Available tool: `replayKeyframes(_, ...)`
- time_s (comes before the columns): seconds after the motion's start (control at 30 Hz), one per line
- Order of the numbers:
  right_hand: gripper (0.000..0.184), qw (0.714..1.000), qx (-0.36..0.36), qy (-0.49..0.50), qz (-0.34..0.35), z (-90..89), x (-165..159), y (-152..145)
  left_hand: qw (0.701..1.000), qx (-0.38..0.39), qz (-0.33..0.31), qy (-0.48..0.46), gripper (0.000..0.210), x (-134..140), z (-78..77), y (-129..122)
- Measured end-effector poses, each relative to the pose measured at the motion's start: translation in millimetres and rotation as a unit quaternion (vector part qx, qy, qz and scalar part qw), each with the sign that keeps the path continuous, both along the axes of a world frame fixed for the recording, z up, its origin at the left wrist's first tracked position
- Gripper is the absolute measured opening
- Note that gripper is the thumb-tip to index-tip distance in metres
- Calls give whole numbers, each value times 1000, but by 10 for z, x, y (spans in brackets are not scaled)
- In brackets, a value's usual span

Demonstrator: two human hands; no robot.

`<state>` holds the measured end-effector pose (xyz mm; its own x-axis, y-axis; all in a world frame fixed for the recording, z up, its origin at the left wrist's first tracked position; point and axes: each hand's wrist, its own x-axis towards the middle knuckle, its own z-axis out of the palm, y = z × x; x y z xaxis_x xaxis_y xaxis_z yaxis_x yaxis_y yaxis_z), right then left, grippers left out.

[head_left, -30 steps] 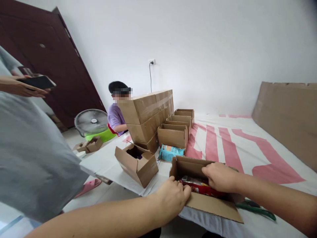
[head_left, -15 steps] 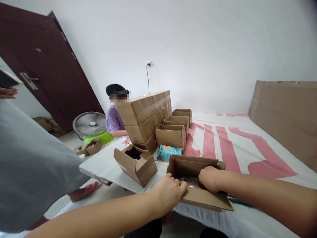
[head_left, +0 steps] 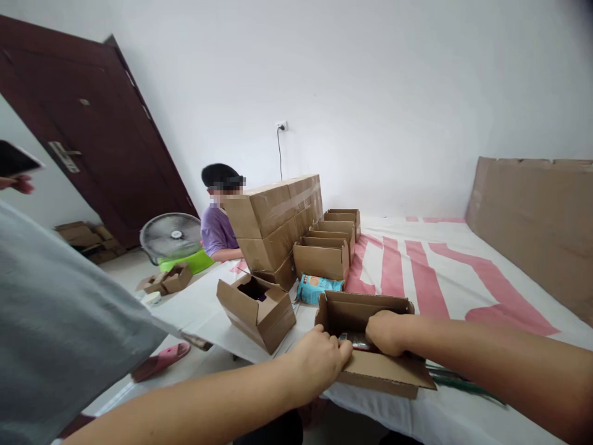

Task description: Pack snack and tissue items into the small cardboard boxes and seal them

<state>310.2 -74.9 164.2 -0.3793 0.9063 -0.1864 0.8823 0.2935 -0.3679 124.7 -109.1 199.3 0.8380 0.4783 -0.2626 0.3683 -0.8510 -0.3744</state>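
Note:
An open cardboard box [head_left: 386, 371] stands at the near edge of the table, its front flap folded outward. My left hand [head_left: 320, 361] is closed on the box's near left edge, thumb side toward the inside. Inside the box my right hand [head_left: 386, 332] reaches down with curled fingers; their tips and whatever they hold are hidden. Between the two hands shows a clear shiny plastic package [head_left: 356, 340]. Just behind the box lies a blue snack packet [head_left: 319, 288]. Left of it is another open box [head_left: 273, 318] with something dark inside.
Taped cartons [head_left: 278, 213] are stacked beyond, beside a row of open boxes [head_left: 322, 259]. A person in purple [head_left: 217, 232] sits behind the stack. Another person in grey [head_left: 60, 321] stands at left, holding a phone [head_left: 17, 159]. A fan [head_left: 171, 238] is on the floor.
My right hand has shifted slightly left and deeper inside the box. My left hand keeps its grip on the edge. The view has tilted a little, and the standing person's phone shows more.

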Motion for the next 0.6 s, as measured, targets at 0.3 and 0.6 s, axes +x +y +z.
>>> replayKeyframes(0.3,10,990,117,54,-54,800,333,61,993,-17,52,-101,26,-231,-55,244)
replayKeyframes(0.6,10,945,143,252,-148,1322,584,531,845,-52,202,-493,41,-231,774,1062)
